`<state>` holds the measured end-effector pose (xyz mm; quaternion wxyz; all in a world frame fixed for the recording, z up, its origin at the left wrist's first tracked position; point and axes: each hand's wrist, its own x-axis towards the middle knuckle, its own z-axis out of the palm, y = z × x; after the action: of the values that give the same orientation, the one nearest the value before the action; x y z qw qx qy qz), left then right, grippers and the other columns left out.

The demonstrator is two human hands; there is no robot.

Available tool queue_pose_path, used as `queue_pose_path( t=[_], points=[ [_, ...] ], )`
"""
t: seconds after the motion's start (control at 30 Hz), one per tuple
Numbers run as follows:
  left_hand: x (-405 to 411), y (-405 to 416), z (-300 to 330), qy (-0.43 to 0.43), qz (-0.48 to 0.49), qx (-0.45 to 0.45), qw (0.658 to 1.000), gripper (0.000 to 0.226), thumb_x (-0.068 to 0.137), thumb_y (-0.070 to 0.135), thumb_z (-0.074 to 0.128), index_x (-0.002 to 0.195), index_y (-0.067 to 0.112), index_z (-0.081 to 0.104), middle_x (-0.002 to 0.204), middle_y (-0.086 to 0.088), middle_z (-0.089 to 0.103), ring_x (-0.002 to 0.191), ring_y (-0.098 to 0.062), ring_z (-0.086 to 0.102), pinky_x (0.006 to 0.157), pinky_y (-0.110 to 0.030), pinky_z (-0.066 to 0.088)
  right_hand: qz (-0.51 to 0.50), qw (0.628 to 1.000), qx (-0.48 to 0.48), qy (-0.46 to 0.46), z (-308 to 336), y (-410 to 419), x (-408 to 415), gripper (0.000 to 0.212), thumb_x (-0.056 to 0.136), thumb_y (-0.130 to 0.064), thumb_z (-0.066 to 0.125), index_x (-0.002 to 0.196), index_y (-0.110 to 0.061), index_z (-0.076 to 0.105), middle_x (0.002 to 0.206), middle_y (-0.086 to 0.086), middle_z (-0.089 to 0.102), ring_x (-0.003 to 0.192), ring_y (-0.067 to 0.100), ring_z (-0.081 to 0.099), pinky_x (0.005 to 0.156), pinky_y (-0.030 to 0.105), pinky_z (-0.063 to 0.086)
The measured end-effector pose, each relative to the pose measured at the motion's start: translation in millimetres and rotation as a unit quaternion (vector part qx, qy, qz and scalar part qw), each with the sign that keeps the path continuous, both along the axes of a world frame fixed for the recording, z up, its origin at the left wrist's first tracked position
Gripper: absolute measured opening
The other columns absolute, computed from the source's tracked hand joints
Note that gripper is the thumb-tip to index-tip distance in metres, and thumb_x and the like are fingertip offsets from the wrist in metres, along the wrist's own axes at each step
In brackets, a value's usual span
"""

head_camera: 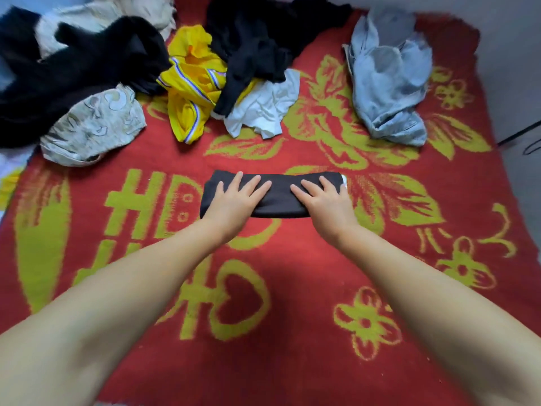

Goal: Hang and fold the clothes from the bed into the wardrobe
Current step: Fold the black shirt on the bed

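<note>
A black garment, folded into a narrow strip, lies in the middle of the red bed cover. My left hand presses flat on its left half with straight, spread fingers. My right hand lies flat on its right half the same way. A small white tag shows at the strip's right end. Unfolded clothes lie at the far side: a yellow striped garment, a white garment, a black heap, a light blue shirt.
At the far left lie a large black garment and a beige patterned cloth. A pale wall and a dark cable sit beyond the bed's right edge. The wardrobe is out of view.
</note>
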<state>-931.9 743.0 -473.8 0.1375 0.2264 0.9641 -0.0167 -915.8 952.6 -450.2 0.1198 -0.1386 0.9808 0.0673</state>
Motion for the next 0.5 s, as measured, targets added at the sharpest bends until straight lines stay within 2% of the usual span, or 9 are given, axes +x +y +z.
queue_pose_path(
  t=[0.07,0.13,0.2,0.27,0.3,0.37,0.4,0.5],
  points=[
    [3,-14,35,0.038,-0.002,-0.014,0.999,0.076,0.097,0.002,0.040,0.153,0.026,-0.005,0.161,-0.001,0.002,0.147,-0.033,0.003,0.112,-0.055,0.023,0.022,0.999,0.000,0.027,34,-10,3,0.062,0.100,-0.011,0.038,0.153,-0.031,0.014,0.158,0.000,0.022,0.145,0.033,0.019,0.112,0.057,0.018],
    [7,-29,67,0.077,0.006,-0.022,0.997,0.071,0.097,0.003,0.037,0.153,0.023,-0.002,0.161,-0.004,0.006,0.147,-0.032,0.007,0.112,-0.053,0.023,0.049,0.997,-0.008,0.064,64,-22,3,0.059,0.098,-0.010,0.043,0.152,-0.026,0.024,0.154,0.004,0.032,0.141,0.035,0.028,0.114,0.057,0.016],
    [20,-45,94,0.114,0.020,-0.015,0.993,0.067,0.095,0.000,0.041,0.153,0.016,0.011,0.158,-0.011,0.018,0.144,-0.035,0.019,0.110,-0.054,0.027,0.094,0.988,-0.030,0.118,94,-36,6,0.056,0.085,-0.006,0.063,0.138,-0.018,0.051,0.134,0.012,0.055,0.124,0.040,0.050,0.108,0.060,0.030],
    [38,-61,116,0.153,0.025,0.006,0.988,0.067,0.082,-0.005,0.060,0.144,0.005,0.038,0.143,-0.020,0.045,0.130,-0.041,0.044,0.097,-0.055,0.042,0.146,0.976,-0.035,0.160,118,-49,13,0.055,0.065,-0.006,0.081,0.117,-0.014,0.068,0.109,0.012,0.069,0.100,0.039,0.065,0.092,0.059,0.046],
    [48,-69,124,0.164,0.023,0.000,0.986,0.062,0.075,-0.006,0.065,0.135,0.002,0.050,0.132,-0.022,0.056,0.119,-0.042,0.055,0.087,-0.054,0.049,0.167,0.971,-0.037,0.170,128,-56,17,0.055,0.059,-0.007,0.083,0.112,-0.014,0.071,0.103,0.011,0.070,0.095,0.038,0.067,0.088,0.058,0.050],
    [74,-86,140,0.186,0.036,-0.030,0.982,0.049,0.076,0.000,0.052,0.124,0.000,0.061,0.119,-0.021,0.064,0.105,-0.040,0.064,0.075,-0.050,0.055,0.222,0.956,-0.041,0.190,144,-69,28,0.056,0.055,-0.009,0.085,0.109,-0.015,0.072,0.100,0.008,0.070,0.090,0.035,0.068,0.086,0.054,0.052],
    [88,-92,149,0.192,0.048,-0.038,0.980,0.048,0.077,0.002,0.046,0.122,0.001,0.062,0.117,-0.021,0.065,0.103,-0.040,0.065,0.074,-0.049,0.055,0.247,0.948,-0.043,0.197,151,-75,34,0.057,0.054,-0.010,0.086,0.109,-0.016,0.072,0.099,0.006,0.070,0.088,0.034,0.067,0.086,0.053,0.053],
    [145,-105,173,0.205,0.103,-0.047,0.972,0.048,0.074,-0.001,0.058,0.122,0.000,0.063,0.117,-0.020,0.065,0.105,-0.039,0.064,0.076,-0.049,0.056,0.315,0.927,-0.053,0.196,167,-97,56,0.059,0.053,-0.013,0.086,0.110,-0.018,0.072,0.101,0.004,0.070,0.088,0.032,0.067,0.086,0.050,0.053]
  ],
)
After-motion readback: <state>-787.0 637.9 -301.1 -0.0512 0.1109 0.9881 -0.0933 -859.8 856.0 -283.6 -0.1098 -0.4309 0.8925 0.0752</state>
